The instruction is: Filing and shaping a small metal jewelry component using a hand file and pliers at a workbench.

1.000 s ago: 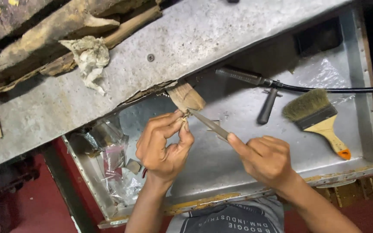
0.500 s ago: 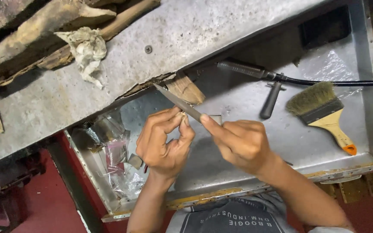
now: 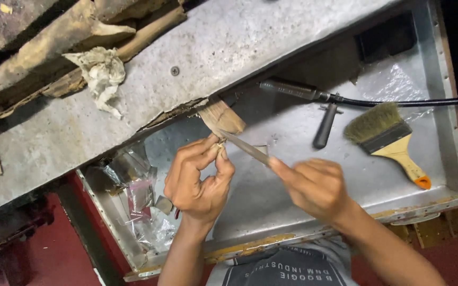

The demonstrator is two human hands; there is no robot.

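The left hand (image 3: 200, 180) pinches a tiny workpiece (image 3: 220, 142) at fingertip height, steadying it. The right hand (image 3: 314, 185), closed around a slim metal file (image 3: 245, 148), angles the file toward 10 o'clock onto the workpiece. Open tray floor (image 3: 271, 212) lies below; a paintbrush (image 3: 385, 135) rests at 3 o'clock.

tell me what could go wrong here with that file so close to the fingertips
The left hand pinches a tiny piece at its fingertips, and the right hand drives a thin metal file right against them; a slip could scrape skin. The piece is so small that it might pop loose and drop into the metal tray.
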